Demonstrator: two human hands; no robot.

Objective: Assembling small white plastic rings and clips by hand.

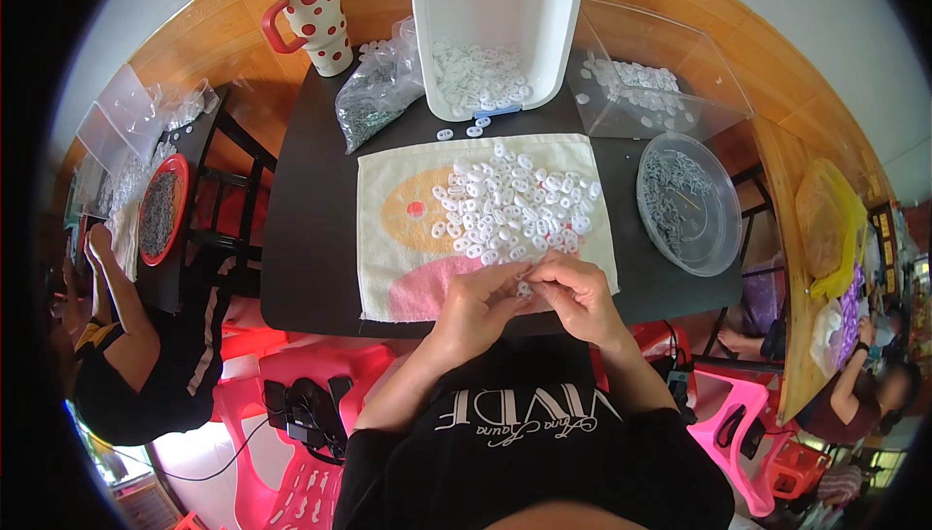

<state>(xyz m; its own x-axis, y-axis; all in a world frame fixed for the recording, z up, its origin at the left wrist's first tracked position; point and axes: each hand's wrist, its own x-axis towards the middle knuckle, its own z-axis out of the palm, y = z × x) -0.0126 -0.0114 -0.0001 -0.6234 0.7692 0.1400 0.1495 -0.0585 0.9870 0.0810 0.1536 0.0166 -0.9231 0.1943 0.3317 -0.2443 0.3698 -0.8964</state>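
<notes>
Close to the table's near edge, my left hand (473, 312) and my right hand (577, 299) meet with fingertips pinched together. Between them is a small white oval plastic piece (524, 289) with dark holes. Whether a second small part is in the fingers I cannot make out. Just beyond my hands, a loose heap of similar white oval two-holed pieces (510, 202) lies spread on a cream towel (379, 278) with orange and pink patterns.
Behind the towel, a white bin (500, 6) lies tipped, with white pieces inside. A bag of grey parts (374, 93) and a spotted tumbler (316, 20) stand at back left. On the right are a round clear tub (718, 239) and a clear box (670, 64). People sit at both sides.
</notes>
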